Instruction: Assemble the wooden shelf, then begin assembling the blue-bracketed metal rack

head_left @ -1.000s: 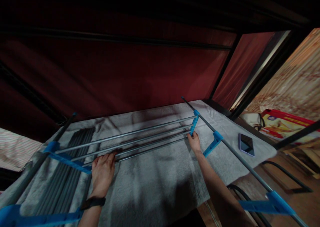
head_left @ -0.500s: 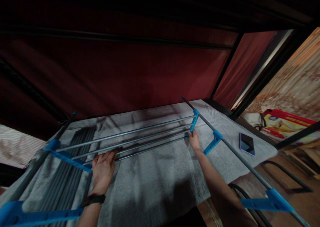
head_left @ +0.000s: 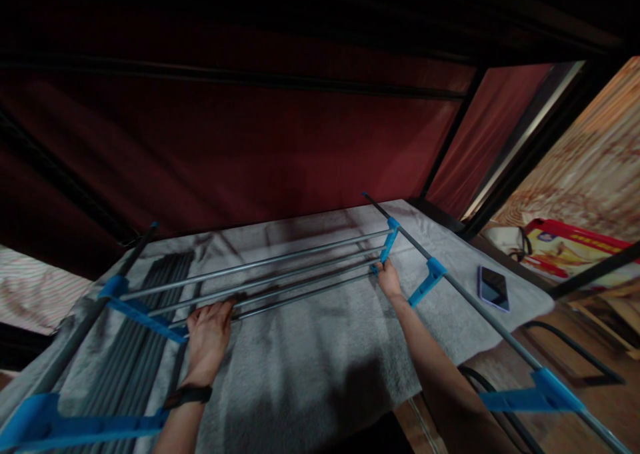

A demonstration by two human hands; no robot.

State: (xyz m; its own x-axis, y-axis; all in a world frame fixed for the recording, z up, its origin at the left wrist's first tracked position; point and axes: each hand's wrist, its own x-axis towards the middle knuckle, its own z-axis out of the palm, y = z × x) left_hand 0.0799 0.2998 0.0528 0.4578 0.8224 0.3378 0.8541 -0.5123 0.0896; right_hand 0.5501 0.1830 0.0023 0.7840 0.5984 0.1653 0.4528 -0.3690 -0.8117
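A rack frame lies on the grey cloth, with a left upright tube point(head_left: 75, 347), a right upright tube point(head_left: 493, 319) and blue plastic brackets. Several thin metal rods point(head_left: 290, 259) span between the left bracket point(head_left: 143, 315) and the right bracket point(head_left: 389, 241). My left hand point(head_left: 210, 331), a dark band on its wrist, is closed over the front rods near their left ends; its fingertips are partly hidden. At the other end, my right hand point(head_left: 389, 279) pinches the near tip of the right bracket, where the front rod meets it.
Several grey tubes point(head_left: 133, 354) lie side by side on the left of the cloth point(head_left: 300, 367). A phone point(head_left: 494, 287) rests near the right edge. Beyond are a red and yellow box point(head_left: 570, 251) and a dark metal frame. A red panel point(head_left: 280, 147) stands behind.
The left upright and its blue brackets have shifted slightly to the right, toward the rods. My left hand has moved a little right with them; my right hand stays on its bracket.
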